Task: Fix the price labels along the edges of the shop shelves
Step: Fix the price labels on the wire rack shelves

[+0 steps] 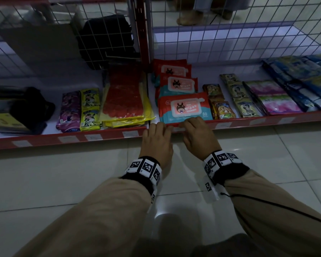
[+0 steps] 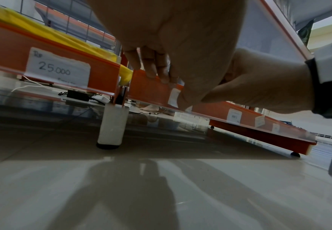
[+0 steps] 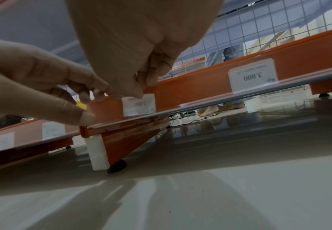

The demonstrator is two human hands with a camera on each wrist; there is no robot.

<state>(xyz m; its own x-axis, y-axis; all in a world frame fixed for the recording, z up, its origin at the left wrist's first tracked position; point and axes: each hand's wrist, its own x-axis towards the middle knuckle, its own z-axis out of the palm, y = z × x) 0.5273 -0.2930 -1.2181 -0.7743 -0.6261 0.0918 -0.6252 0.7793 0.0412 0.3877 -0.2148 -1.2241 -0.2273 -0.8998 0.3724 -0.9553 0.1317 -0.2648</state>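
Observation:
A small white price label (image 3: 138, 105) sits in the clear strip on the red shelf edge (image 1: 230, 124), below a pack of wipes (image 1: 185, 107). My right hand (image 3: 141, 91) pinches the label's top edge between thumb and fingers. Just left of it, my left hand (image 3: 91, 107) grips the strip. Its fingers (image 2: 161, 74) curl over the top and its thumb presses the front. In the head view both hands, left hand (image 1: 162, 126) and right hand (image 1: 188, 123), meet at the edge with the label (image 1: 178, 129) between them. The print on this label is too blurred to read with certainty.
Other labels sit along the strip, one reading 25.000 (image 2: 59, 68) to the left and one reading 3.000 (image 3: 252, 76) to the right. Packets fill the low shelf (image 1: 278, 97). A white shelf leg (image 2: 112, 124) stands on the tiled floor. Someone's feet (image 1: 189, 17) show behind the wire back.

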